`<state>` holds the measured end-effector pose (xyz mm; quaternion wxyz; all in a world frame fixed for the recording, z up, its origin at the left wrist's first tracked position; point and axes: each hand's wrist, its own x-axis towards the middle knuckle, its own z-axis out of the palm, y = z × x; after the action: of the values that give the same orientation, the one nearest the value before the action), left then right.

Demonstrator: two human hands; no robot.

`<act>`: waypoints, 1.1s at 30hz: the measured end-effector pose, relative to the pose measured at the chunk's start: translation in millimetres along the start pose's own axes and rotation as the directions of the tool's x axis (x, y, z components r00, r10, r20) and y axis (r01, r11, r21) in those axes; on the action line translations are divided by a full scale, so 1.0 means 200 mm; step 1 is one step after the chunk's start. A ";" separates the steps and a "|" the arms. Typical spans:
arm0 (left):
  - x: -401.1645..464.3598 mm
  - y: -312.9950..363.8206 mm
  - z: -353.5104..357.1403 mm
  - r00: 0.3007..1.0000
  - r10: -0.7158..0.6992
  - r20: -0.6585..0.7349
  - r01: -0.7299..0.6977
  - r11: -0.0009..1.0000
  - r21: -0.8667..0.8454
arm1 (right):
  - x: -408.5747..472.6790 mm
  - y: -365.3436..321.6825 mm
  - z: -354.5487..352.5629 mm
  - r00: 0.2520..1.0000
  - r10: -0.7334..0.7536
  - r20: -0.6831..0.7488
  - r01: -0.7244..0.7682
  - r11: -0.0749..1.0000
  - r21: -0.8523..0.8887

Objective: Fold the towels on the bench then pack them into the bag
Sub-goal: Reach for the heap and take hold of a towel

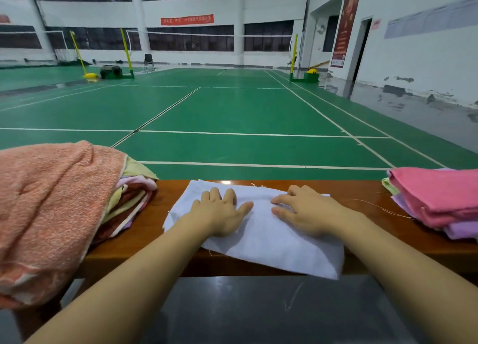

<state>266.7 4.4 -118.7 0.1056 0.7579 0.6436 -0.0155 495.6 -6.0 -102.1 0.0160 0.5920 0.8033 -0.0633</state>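
A: Where is the towel being worked on?

B: The white towel (261, 230) lies in the lower middle of the frame, flat on the wooden surface (165, 206). Its near edge hangs over the front lip towards the lower right.

A: And the hands?

B: Both rest on top of it, palms down. The left hand (222, 211) sits on the left half with its fingers spread and straight; the right hand (307, 211) sits on the right half, fingers loosely extended and pointing toward the frame's middle. Neither grip has closed on anything; they press and smooth the cloth, nothing more.

A: Which way does its long axis run?

B: From the upper left corner of the cloth down to the lower right, roughly along the surface but skewed. So each hand covers one end, and the thumbs nearly meet over the middle.

A: What does the next move turn on, then?

B: I judge that the fold goes across that long axis, one end brought over the other. The right end lies directly under the right hand, so that hand is nearer to lift it; the left can pin its half down.

A: And the rest?

B: An unsorted heap topped by an orange towel (51, 209) fills the left of the frame. A folded pink and lilac stack (437, 204) sits at the right edge. I see no bag anywhere.
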 end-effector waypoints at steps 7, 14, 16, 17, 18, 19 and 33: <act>0.05 0.09 0.07 0.992 0.020 -0.126 -0.024 0.999 -0.029 | -0.03 -0.11 -0.05 0.986 0.002 -0.166 -0.020 0.994 -0.106; 0.14 0.14 0.13 0.999 0.036 -0.030 -0.038 0.998 -0.057 | 0.02 -0.04 0.10 0.986 -0.164 -0.031 0.164 0.927 0.336; 0.18 0.13 0.12 0.995 0.093 -0.025 -0.094 0.995 -0.033 | 0.01 -0.02 0.12 0.992 -0.125 -0.023 0.126 0.947 0.295; 0.19 0.12 0.12 0.991 0.131 -0.030 -0.132 0.991 -0.020 | 0.02 -0.01 0.12 0.995 -0.097 -0.036 0.103 0.962 0.252; 0.22 0.11 0.12 0.984 0.177 -0.038 -0.177 0.984 -0.007 | 0.01 -0.02 0.11 0.996 -0.074 -0.041 0.080 0.980 0.181; 0.24 0.10 0.11 0.973 0.228 -0.044 -0.228 0.974 0.007 | 0.01 -0.02 0.10 0.998 -0.056 -0.041 0.060 0.994 0.087; 0.26 0.00 -0.08 0.953 0.143 -0.266 -0.198 0.960 -0.196 | 0.01 0.11 0.13 0.878 0.328 -0.349 -0.247 0.934 0.256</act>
<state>273.9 56.9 -111.0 0.1082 0.7904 0.5812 0.1604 514.9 -1.7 -130.5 -0.1940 0.7044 0.6823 -0.0242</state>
